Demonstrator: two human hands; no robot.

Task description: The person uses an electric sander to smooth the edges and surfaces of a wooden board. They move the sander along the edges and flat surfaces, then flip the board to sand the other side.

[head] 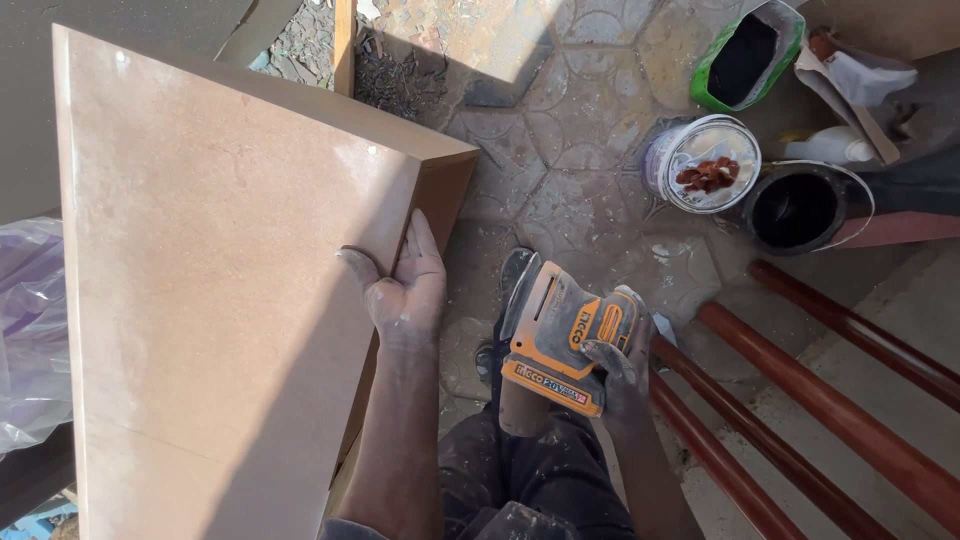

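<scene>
Your right hand (618,368) is clenched around the orange cordless sander (560,338), held above your lap over the paved floor (560,180). Its weight likely sits in the battery base, so grip the body. Your left hand (405,285) lies open, fingers on the side edge of the tan board (210,260), thumb on its face. The board looks stiff, dusty and probably slippery; hold its edge.

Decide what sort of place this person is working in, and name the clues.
Probably an outdoor woodworking or furniture-finishing yard: a large brown board, an orange power sander in the right hand, open paint tins on patterned paving.
</scene>
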